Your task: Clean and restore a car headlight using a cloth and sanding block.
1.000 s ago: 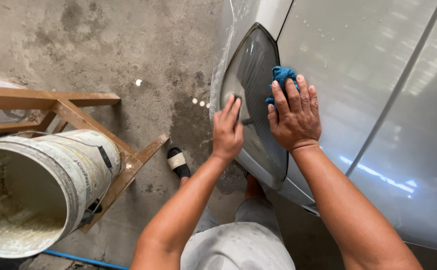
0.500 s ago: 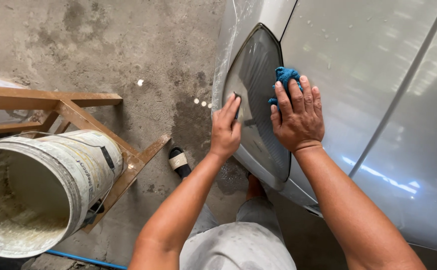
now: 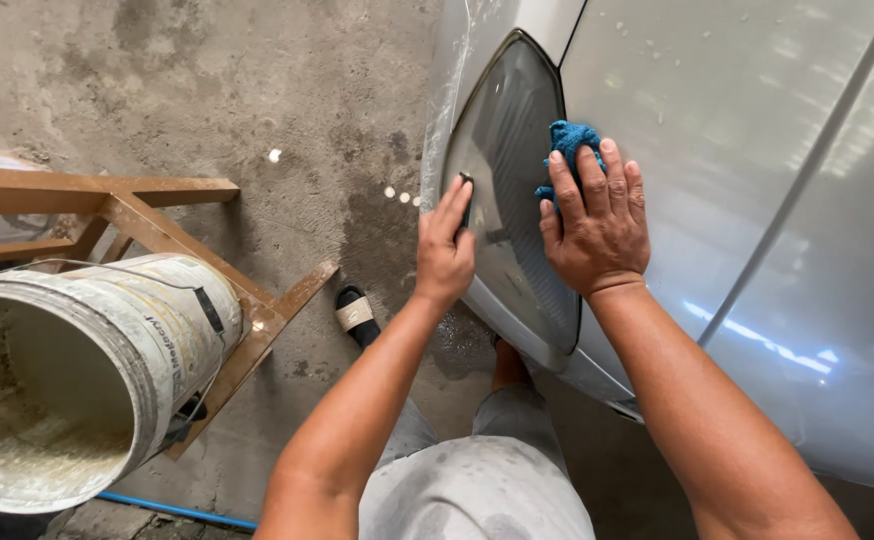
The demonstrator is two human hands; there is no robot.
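My right hand presses a blue cloth flat against the dark headlight of a silver car. Only the cloth's upper edge shows beyond my fingers. My left hand lies on the headlight's left side with a small dark flat piece under its fingertips; I cannot tell what it is. Both forearms reach up from the bottom of the view.
A large dirty white bucket rests on a wooden frame at the left. A blue hose runs along the concrete floor beneath it. My sandalled foot stands on a wet patch near the car.
Both hands stay on the headlight. The right hand with the cloth has shifted slightly; the left hand has hardly moved.
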